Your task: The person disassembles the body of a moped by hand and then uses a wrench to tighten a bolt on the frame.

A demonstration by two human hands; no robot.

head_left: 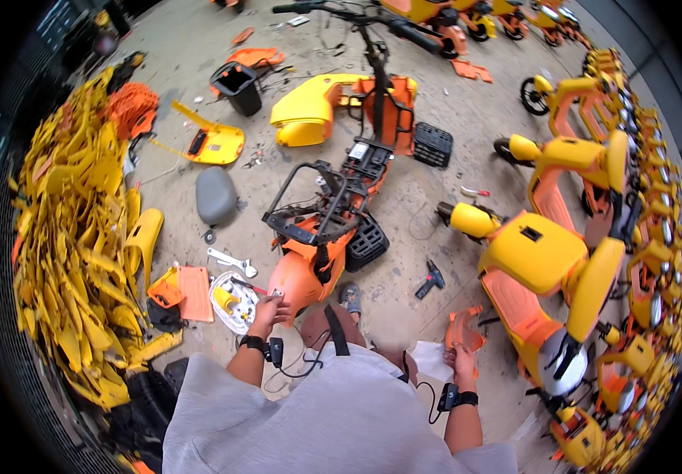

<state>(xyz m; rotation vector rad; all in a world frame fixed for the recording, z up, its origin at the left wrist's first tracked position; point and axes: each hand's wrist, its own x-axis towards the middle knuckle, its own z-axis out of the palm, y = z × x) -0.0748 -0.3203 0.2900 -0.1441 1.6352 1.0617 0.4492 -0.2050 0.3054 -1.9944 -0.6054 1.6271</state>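
In front of me stands a partly stripped scooter (333,197) with its black frame and battery area bare. My left hand (268,314) is beside its rounded orange rear cover (297,278), fingers drawn together around something small I cannot make out. Close to those fingers, a red-handled tool (248,285) lies over a white tray (230,316) of small parts. On my right, my right hand (461,363) grips a curved orange plastic cover (463,325), held low beside my leg.
An adjustable wrench (233,262) lies beyond the tray, and a cordless drill (430,280) lies right of the scooter. Yellow panels (80,261) pile up at left. A grey seat (216,196) and black bin (238,87) stand farther off. Yellow scooters (550,249) line the right.
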